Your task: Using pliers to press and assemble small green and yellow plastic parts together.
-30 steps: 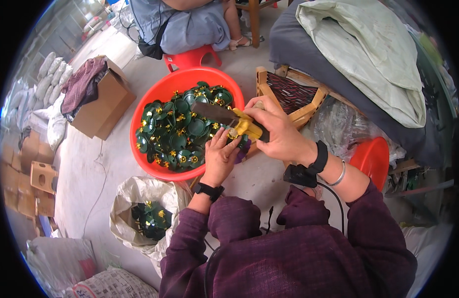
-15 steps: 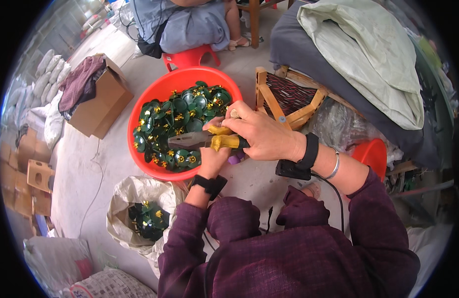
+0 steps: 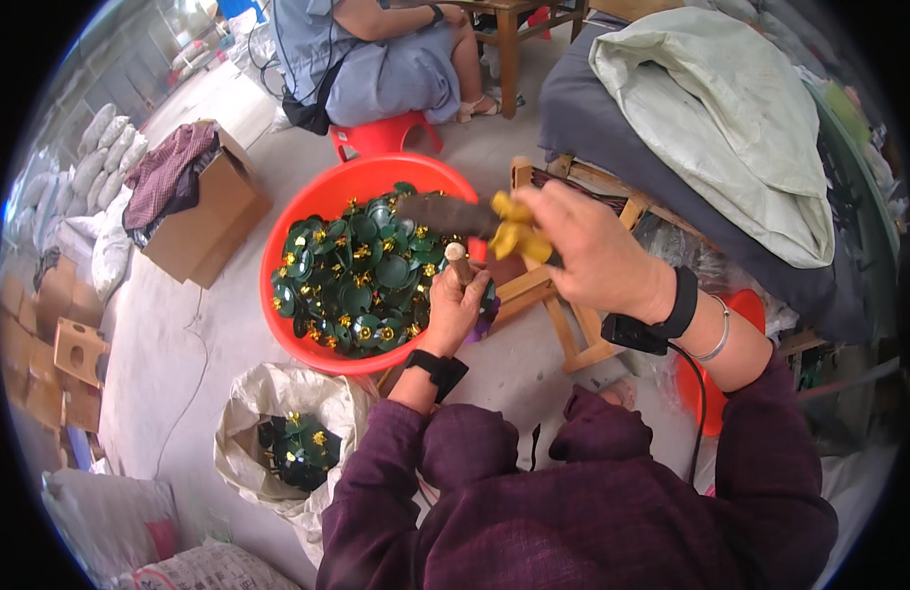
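Yellow-handled pliers (image 3: 516, 228) are gripped in my right hand (image 3: 605, 251), blurred by motion, their dark jaws pointing left over the basin. Below them, my left hand (image 3: 453, 313) is closed around a short wooden stick (image 3: 458, 259) whose pale end points upward. What the stick's lower part joins is hidden by my fingers. Both hands are at the right side of a red plastic basin (image 3: 300, 202), which is heaped with dark green round pieces bearing small gold flowers (image 3: 371, 280). A bit of purple shows beside my left hand.
A white woven sack (image 3: 241, 457) with similar green pieces stands near left. Right of the basin is a wooden folding stool (image 3: 563, 329); a grey-covered surface carries a pale sack (image 3: 716, 128). A cardboard box (image 3: 207, 221) stands left. Another person sits on a red stool (image 3: 386, 135) beyond.
My right hand has lifted the pliers up and rightward, away from my left hand. The wooden stick now shows more plainly in my left hand. The whole view has shifted slightly.
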### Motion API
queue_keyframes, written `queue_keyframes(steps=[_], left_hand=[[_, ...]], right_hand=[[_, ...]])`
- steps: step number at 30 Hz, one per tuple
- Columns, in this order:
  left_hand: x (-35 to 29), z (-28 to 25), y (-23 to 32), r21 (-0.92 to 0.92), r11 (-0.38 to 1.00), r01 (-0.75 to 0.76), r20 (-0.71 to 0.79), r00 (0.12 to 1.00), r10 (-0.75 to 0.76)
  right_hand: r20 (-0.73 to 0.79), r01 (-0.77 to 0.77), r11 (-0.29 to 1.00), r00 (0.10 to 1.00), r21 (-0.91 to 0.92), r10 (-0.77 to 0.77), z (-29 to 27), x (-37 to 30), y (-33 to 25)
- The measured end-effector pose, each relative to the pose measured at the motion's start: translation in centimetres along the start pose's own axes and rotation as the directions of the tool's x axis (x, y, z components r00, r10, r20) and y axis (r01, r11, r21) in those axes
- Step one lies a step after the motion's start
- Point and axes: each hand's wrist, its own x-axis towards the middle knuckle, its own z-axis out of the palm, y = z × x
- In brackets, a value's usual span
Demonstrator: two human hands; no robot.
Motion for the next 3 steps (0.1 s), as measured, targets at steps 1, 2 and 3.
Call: queue_keyframes(steps=[1,2,3], left_hand=[[-0.2,-0.2,-0.2,0.001,0.999,0.043,0.005,0.999,-0.043],[-0.4,-0.4,-0.4,0.002,0.996,0.087,0.010,0.996,-0.087],[0.0,-0.3,1.3,0.049,0.999,-0.016,-0.014,1.000,0.017]], right_hand=[[-0.006,0.004,1.000,1.000,-0.005,-0.004,-0.2,-0.2,0.3],[0.135,0.024,0.993,0.991,-0.114,-0.009,-0.1,-0.4,0.5],[0.273,0.052,0.974,0.962,-0.220,0.010,0.1,-0.9,0.9]])
